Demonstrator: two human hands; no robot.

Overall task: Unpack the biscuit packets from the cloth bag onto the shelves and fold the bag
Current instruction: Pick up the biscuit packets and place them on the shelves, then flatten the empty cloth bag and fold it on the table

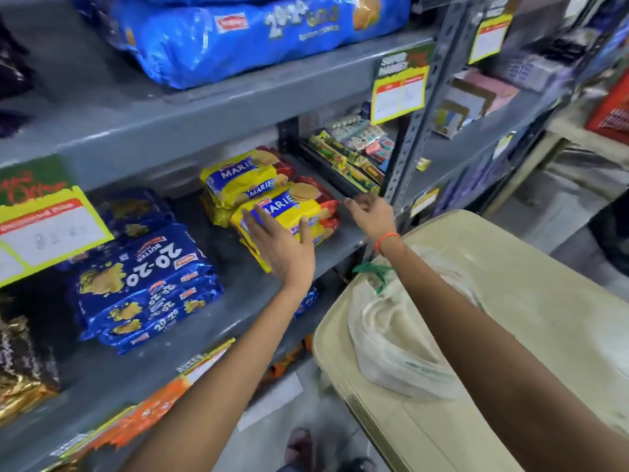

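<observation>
Yellow Marie biscuit packets (286,207) lie stacked on the grey middle shelf (235,267), with a second stack (245,178) behind them. My left hand (282,248) lies flat with spread fingers on the front stack's near end. My right hand (371,216) hovers just right of that stack, fingers loosely apart and holding nothing. The white cloth bag (391,332), with a green handle, lies crumpled on a beige table (510,301) at the right.
Blue 20-20 packets (143,281) lie left on the same shelf. A large blue packet (258,35) fills the shelf above. Yellow price tags (400,93) hang from shelf edges. A tray of small sweets (350,155) sits at the right of the shelf.
</observation>
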